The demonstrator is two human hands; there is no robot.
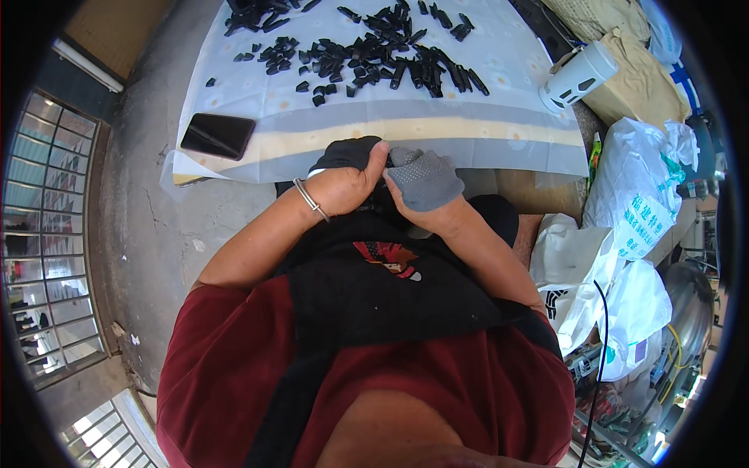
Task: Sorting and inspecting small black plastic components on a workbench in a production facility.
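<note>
Just in front of the table's near edge, my two hands meet above my lap. My left hand (349, 176) has dark fabric, seemingly a glove, over its fingers, while the thumb is bare; the fingers are curled in. A grey dotted glove (427, 181) covers the fingers of my right hand (413, 204), which is closed against the left. Whatever lies between them is hidden. Beyond, many small black plastic pieces (355, 64) are scattered over the table; some are short and blocky, others long and narrow.
A pale flowered tablecloth (499, 144) covers the table. At its left lies a black phone (218, 136); near the right edge stands a white plastic cylinder with cutouts (579, 76). White plastic bags (636, 183) and a brown bag (636, 78) crowd the right side. A barred window (55, 242) is at left.
</note>
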